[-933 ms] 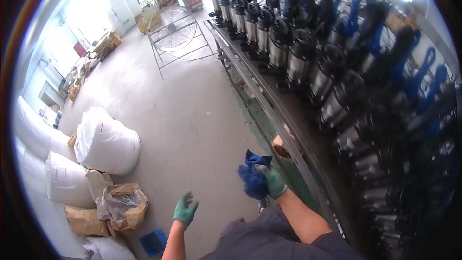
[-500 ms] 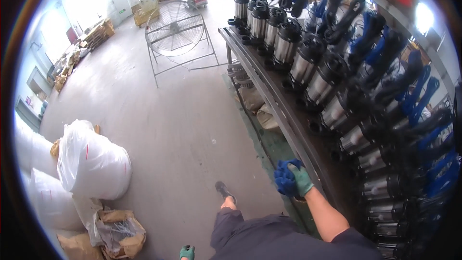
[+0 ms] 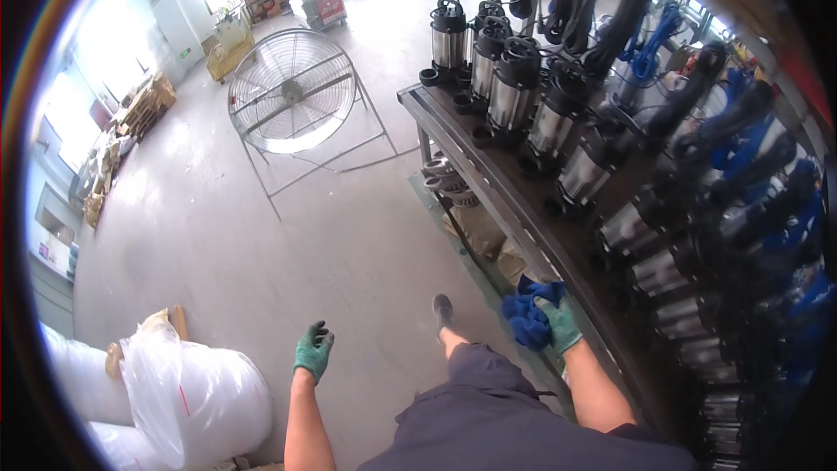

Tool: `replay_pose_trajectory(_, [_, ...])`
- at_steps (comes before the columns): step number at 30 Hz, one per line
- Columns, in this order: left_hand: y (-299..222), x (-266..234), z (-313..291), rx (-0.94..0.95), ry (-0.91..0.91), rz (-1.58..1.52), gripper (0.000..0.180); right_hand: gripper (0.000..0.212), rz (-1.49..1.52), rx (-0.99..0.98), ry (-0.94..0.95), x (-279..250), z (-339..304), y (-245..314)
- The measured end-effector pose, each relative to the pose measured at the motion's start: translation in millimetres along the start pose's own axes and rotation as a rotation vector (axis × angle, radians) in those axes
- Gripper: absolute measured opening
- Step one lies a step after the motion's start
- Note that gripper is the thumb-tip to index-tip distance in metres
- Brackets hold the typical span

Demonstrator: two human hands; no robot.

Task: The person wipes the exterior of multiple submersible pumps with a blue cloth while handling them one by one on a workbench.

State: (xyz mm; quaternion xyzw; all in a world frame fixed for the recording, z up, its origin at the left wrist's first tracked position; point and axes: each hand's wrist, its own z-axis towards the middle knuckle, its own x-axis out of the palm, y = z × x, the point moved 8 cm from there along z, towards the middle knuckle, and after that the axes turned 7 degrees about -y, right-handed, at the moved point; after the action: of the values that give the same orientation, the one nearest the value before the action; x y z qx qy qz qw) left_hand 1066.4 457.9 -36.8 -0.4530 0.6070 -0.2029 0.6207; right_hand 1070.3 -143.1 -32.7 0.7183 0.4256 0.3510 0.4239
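Observation:
A bunched blue cloth point(image 3: 527, 314) is in the grip of my right hand point(image 3: 561, 323), which wears a green glove and hangs beside the edge of a long dark metal bench point(image 3: 488, 153). On that bench stand rows of steel-and-black pumps point(image 3: 514, 92), with coiled black cables point(image 3: 588, 13) and blue cables point(image 3: 654, 48) hanging above them. My left hand point(image 3: 314, 351), also in a green glove with dark fingertips, is out over the floor with its fingers loosely apart and nothing in them.
A large wire-cage floor fan point(image 3: 292, 92) stands ahead, its cable trailing toward the bench. White plastic-wrapped bundles point(image 3: 200, 392) lie at the lower left. Metal rings point(image 3: 449, 179) and sacks point(image 3: 479, 227) sit beneath the bench. Stacked flattened cardboard point(image 3: 139, 113) lines the left wall.
I have stepped forward along the bench, so the fan and wrapped bundles are closer. My left hand has swung up and forward into fuller view. My right hand still grips the blue cloth.

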Motion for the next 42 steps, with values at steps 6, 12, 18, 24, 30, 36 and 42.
replay_pose_trajectory(6, [-91,-55,190,0.036,-0.032,-0.045,0.039,0.039,0.082,-0.014,0.176,178,158,63])
replay_pose_trajectory(12, [-248,-60,419,0.416,-0.005,0.07,0.034,0.052,0.374,0.327,0.226,274,280,80])
replay_pose_trajectory(18, [-478,36,621,0.958,0.221,0.07,0.038,0.074,0.726,0.242,0.243,343,320,141])
replay_pose_trajectory(24, [-675,184,689,1.431,0.472,0.088,0.044,0.069,0.928,0.03,0.178,386,309,153])
replay_pose_trajectory(30, [-778,311,709,1.819,0.553,0.315,0.046,0.059,1.04,-0.303,-0.04,450,333,180])
replay_pose_trajectory(36, [-785,414,705,1.715,0.823,0.639,0.039,0.056,1.276,-0.444,-0.293,441,425,100])
replay_pose_trajectory(42, [-782,401,683,1.978,0.664,0.762,0.04,0.047,1.193,-0.551,-0.747,462,492,174])
